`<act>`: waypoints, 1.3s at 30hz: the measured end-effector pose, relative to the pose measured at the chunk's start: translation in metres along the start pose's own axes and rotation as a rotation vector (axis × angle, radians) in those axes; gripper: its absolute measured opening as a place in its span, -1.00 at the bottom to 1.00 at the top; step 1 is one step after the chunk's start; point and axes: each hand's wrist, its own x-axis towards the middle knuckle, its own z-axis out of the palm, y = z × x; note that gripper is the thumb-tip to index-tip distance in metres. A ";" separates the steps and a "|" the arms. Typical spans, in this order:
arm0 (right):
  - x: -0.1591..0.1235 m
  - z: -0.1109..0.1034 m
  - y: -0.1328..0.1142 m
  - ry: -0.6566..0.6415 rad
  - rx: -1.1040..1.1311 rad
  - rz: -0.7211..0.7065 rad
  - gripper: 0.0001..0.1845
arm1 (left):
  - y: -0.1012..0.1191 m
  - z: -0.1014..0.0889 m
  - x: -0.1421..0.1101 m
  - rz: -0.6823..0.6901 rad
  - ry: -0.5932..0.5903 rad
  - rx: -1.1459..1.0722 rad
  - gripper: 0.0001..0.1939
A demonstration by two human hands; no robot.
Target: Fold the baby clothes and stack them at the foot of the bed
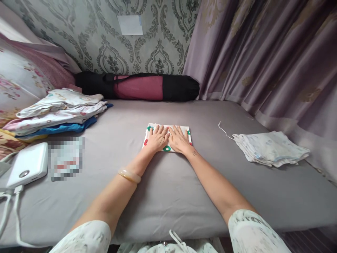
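A white cloth with red and green prints (pixel 166 149), folded into a small flat rectangle, lies on the grey sheet in front of me. My left hand (pixel 158 137) rests flat on its left half, fingers spread and pointing away from me. Beside it my right hand (pixel 179 138) presses flat on the right half, fingers also stretched out. The two thumbs nearly meet over the middle of the cloth. Neither hand grasps anything. What kind of garment the cloth is cannot be made out, since the hands cover most of it.
On the left sits a pile of folded clothes (pixel 60 109), with a white power bank (pixel 28 163) and cables nearer me. A blurred packet (pixel 67 158) lies beside it. To the right is a folded pale garment stack (pixel 271 147). A black-and-maroon rolled bag (pixel 138 87) lines the wall.
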 end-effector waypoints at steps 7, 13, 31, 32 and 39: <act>0.002 0.005 0.012 0.018 -0.006 0.148 -0.35 | -0.006 0.003 0.002 -0.075 0.054 0.036 -0.36; 0.004 0.008 0.012 -0.009 0.005 0.156 -0.34 | -0.006 0.006 0.003 -0.087 0.011 0.016 -0.32; 0.003 -0.003 0.030 -0.062 0.045 0.304 -0.32 | -0.036 0.004 0.003 -0.243 -0.025 -0.095 -0.28; 0.003 -0.004 0.030 -0.072 0.037 0.306 -0.32 | -0.036 0.003 0.003 -0.245 -0.028 -0.117 -0.28; 0.006 -0.015 -0.002 0.063 -0.055 0.218 -0.36 | -0.042 -0.015 0.005 -0.362 0.101 -0.380 -0.39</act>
